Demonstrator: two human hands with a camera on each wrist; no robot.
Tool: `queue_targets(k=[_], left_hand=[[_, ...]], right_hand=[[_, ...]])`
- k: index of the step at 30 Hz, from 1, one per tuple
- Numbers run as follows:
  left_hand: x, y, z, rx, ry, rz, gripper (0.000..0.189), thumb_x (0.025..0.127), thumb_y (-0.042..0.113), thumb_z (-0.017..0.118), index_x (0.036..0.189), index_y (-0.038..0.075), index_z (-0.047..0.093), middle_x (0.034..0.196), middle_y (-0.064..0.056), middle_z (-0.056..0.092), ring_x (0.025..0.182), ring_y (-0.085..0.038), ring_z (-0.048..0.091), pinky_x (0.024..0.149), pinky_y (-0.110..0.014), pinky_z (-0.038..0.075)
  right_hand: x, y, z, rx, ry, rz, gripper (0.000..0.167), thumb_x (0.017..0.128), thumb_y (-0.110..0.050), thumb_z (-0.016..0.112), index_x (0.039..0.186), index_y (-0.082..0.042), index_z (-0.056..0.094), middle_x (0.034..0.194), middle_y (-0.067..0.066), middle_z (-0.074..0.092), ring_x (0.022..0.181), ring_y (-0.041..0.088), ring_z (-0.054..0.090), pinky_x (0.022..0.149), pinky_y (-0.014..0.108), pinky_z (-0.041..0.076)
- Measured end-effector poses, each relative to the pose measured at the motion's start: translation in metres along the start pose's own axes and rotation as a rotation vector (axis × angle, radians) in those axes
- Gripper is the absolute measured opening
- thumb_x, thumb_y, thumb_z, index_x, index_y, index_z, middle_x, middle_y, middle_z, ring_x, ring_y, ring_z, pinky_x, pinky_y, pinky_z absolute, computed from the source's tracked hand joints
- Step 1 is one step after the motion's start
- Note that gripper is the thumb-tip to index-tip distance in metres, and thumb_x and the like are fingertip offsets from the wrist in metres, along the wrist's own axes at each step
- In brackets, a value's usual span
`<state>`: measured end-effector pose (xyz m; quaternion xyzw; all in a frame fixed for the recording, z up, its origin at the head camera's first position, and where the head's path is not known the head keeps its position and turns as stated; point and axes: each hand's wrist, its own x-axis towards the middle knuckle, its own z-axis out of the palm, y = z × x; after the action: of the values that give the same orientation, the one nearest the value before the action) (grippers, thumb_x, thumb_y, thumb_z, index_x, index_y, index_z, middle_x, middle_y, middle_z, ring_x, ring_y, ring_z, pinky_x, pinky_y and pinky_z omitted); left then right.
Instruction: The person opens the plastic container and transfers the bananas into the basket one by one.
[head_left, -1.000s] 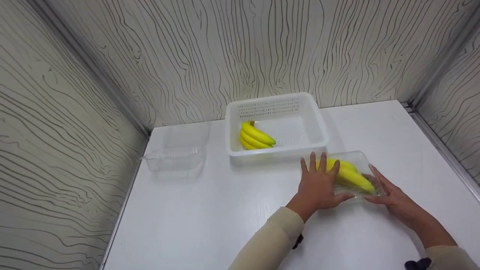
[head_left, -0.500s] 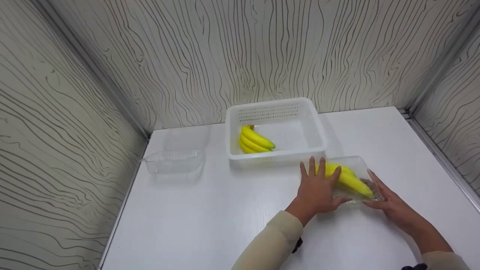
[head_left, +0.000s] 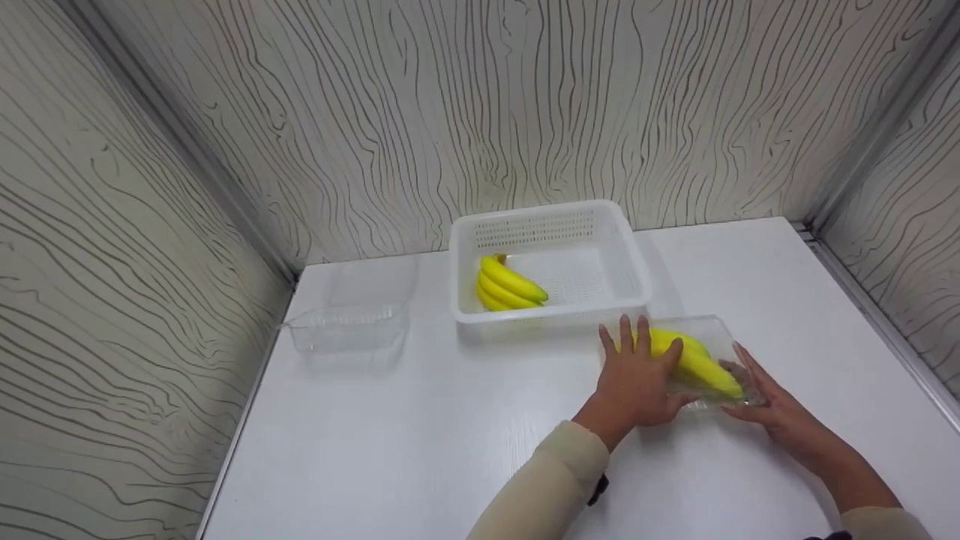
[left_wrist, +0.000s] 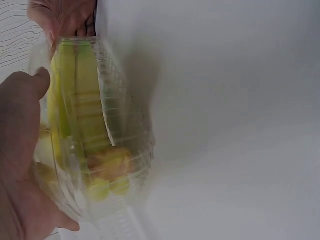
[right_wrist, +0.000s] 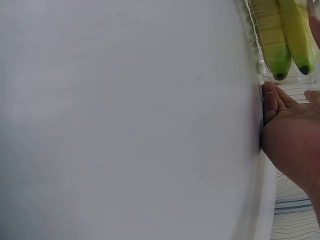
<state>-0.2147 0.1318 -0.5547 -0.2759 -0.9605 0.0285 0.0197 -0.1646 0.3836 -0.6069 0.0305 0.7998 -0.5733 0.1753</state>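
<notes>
A clear plastic clamshell box [head_left: 709, 327] with bananas [head_left: 703, 367] inside lies on the table at the right. My left hand [head_left: 636, 380] is spread flat over its left part, fingers straight across the lid. At the box's right end my right hand [head_left: 791, 420] holds the corner, thumb at the front and fingers behind. In the left wrist view, ribbed side walls surround the bananas [left_wrist: 82, 95]. The right wrist view shows green banana tips [right_wrist: 281, 62] beside the right hand [right_wrist: 295, 125], whose lower fingers are curled near the table.
Behind the hands stands a white perforated basket [head_left: 551, 315] with a bunch of bananas [head_left: 508, 285] in its left part. A second clear clamshell box [head_left: 345, 328], lid raised, is at the far left. Patterned walls [head_left: 420, 112] bound the white table [head_left: 390, 450].
The whole scene has shifted slightly downward in the head view. Both hands stay on the box, with the right hand's thumb moved a little to the left.
</notes>
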Motion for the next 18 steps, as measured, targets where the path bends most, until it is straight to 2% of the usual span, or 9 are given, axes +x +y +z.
queue_targets(k=[4,10,18], left_hand=[[0.0016,0.0039,-0.0006,-0.003,-0.016,-0.014,0.085,0.092,0.09,0.038,0.166,0.051,0.026,0.179,-0.008,0.025,0.166,-0.037,0.026,0.129,-0.065,0.03],[0.0027,0.008,-0.0008,0.033,0.018,-0.049,0.091,0.086,0.099,0.032,0.165,0.053,0.028,0.177,-0.007,0.03,0.164,-0.038,0.032,0.124,-0.065,0.038],[0.0046,0.0095,-0.0025,0.056,0.008,-0.05,0.085,0.09,0.095,0.029,0.164,0.053,0.032,0.176,-0.007,0.033,0.162,-0.038,0.036,0.123,-0.065,0.04]], right_hand=[[0.0007,0.0001,-0.0018,0.008,-0.002,0.0,0.109,0.101,-0.022,0.07,0.167,-0.048,-0.014,0.179,0.01,-0.023,0.159,0.055,-0.026,0.116,0.09,-0.003],[0.0008,0.0006,-0.0013,0.06,-0.017,-0.004,0.109,0.101,-0.018,0.069,0.167,-0.049,-0.013,0.176,0.003,-0.031,0.158,0.05,-0.033,0.115,0.089,-0.01],[0.0037,0.0025,-0.0012,0.014,-0.011,0.014,0.11,0.101,-0.023,0.069,0.167,-0.047,-0.016,0.176,0.008,-0.029,0.158,0.053,-0.031,0.116,0.089,-0.007]])
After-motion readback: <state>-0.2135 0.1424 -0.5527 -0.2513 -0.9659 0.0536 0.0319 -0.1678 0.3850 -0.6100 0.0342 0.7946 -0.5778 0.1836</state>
